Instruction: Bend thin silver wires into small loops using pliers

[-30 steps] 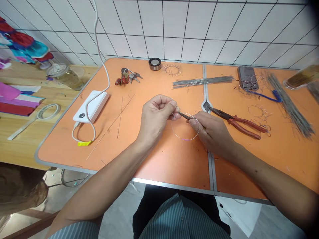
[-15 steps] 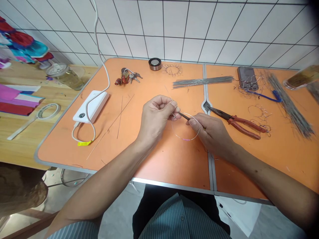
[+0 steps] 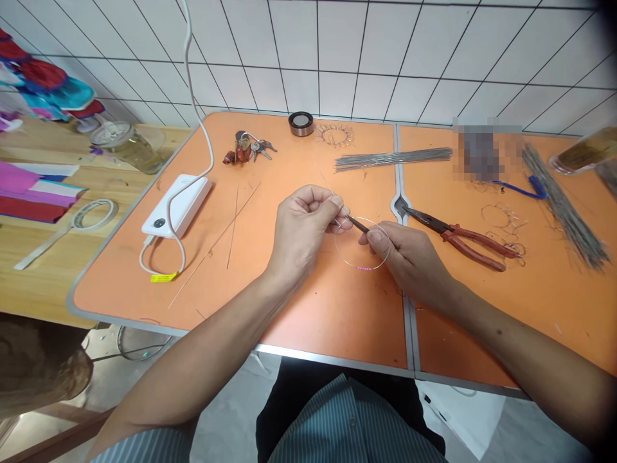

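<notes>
My left hand [image 3: 311, 222] is closed in a pinch on a thin wire, whose free end sticks up past the fingertips. From that pinch the wire bends round into a loop [image 3: 345, 262], with several small pink beads [image 3: 365, 268] at its lowest part. My right hand [image 3: 402, 247] is wrapped round a slim dark rod [image 3: 357, 224], its tip reaching the left fingertips. Part of the loop passes by the right thumb; whether the thumb touches it I cannot tell. Long-nose pliers [image 3: 450, 233] with red handles lie just right of my right hand.
A bundle of straight wires [image 3: 393, 158] lies behind my hands, near a wire ring [image 3: 334, 135], a round black-rimmed tin [image 3: 301, 123] and keys [image 3: 255, 149]. A white power bank [image 3: 176, 206] with a cable is at left. More wires [image 3: 563, 206] and a cup [image 3: 583, 151] are at right.
The wire loop with its beads has shifted slightly to the right. Both hands keep nearly the same place and hold.
</notes>
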`<state>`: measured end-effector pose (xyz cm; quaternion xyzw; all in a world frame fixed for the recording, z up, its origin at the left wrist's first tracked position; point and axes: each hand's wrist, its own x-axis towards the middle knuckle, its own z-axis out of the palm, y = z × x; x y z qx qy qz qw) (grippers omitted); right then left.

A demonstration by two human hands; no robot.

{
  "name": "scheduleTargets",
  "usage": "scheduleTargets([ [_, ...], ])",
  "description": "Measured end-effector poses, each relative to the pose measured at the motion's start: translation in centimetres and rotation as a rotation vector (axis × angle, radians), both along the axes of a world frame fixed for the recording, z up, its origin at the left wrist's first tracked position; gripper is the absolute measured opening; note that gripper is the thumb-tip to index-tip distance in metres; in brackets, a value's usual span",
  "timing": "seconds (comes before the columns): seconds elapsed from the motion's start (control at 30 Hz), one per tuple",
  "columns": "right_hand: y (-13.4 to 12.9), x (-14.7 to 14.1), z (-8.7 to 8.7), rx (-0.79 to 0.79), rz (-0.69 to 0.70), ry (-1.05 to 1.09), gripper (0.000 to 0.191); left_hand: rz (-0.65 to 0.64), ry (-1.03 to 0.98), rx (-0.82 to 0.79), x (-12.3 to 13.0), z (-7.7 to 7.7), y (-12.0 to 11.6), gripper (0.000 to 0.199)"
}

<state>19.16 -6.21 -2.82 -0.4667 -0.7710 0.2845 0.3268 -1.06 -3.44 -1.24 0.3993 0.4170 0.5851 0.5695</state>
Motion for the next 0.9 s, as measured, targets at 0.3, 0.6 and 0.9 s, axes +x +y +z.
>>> scheduleTargets([
  [0.3, -0.17, -0.04, 0.26, -0.031, -0.027, -0.014, 0.058, 0.003, 0.029, -0.005, 0.01, -0.15, 0.01, 0.02],
  [0.6, -0.06, -0.12, 0.23, -0.073, -0.028, 0.026, 0.055, 0.018, 0.124, 0.096, -0.08, -0.02, -0.09, 0.017],
  [0.9, -0.08, 0.0, -0.08, -0.053, -0.033, 0.043, 0.053, 0.025, 0.161, 0.081, -0.13, 0.07, 0.27, 0.018],
])
